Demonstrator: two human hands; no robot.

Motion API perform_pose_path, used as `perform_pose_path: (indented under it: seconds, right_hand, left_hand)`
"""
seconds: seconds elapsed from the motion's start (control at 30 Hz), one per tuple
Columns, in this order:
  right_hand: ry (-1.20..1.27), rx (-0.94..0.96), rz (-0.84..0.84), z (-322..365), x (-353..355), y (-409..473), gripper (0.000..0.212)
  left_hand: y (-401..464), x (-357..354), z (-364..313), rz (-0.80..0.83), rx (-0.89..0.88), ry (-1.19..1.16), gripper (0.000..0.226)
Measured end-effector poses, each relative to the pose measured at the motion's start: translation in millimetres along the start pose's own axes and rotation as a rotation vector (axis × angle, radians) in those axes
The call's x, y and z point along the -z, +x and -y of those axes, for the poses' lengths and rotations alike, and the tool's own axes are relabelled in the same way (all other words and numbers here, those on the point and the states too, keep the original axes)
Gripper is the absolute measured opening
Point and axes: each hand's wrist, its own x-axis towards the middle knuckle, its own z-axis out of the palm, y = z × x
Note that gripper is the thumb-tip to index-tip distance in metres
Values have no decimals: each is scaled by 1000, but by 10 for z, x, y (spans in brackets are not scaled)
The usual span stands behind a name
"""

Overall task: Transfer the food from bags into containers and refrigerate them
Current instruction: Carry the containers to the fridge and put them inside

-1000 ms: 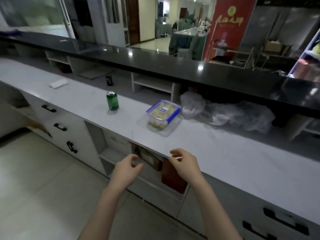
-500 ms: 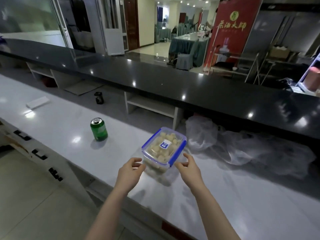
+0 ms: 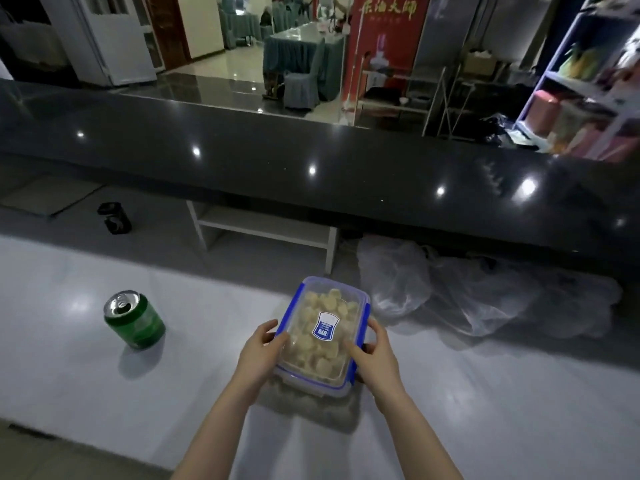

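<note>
Gripping container (image 3: 320, 336): left hand (image 3: 258, 355), right hand (image 3: 375, 356).

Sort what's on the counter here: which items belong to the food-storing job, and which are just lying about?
Part of the job:
- lidded container holding pale food pieces, gripped at its sides by the left hand and right hand
- clear plastic bags, crumpled to its right

Just lying about:
- green drink can, upright to the left
- small dark object further back, too dim to identify

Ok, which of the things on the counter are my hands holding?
The food container, gripped on both sides by your hands; the green can stands untouched to its left.
</note>
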Motion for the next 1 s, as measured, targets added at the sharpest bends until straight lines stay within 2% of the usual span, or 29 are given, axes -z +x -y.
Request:
perform_pose_path:
  seconds: [0.1, 0.27, 0.53, 0.73, 1.0]
  right_hand:
    - [51, -2, -70, -38, -58, -2, 56]
    - [111, 14, -197, -100, 7, -146, 55]
    - [243, 137, -523, -191, 618, -902, 50]
    - [281, 196, -780, -555, 1438, -1912, 54]
    - [261, 188, -1185, -1549, 2560, -3779, 56]
  left_hand:
    - [115, 51, 1, 70, -41, -9, 32]
    - [71, 40, -58, 184, -106, -3, 37]
    - [-420, -576, -268, 443, -257, -13, 43]
    - [-1280, -1388, -240, 732, -365, 44, 53]
    - [-3142, -2601, 260, 1135, -431, 86, 49]
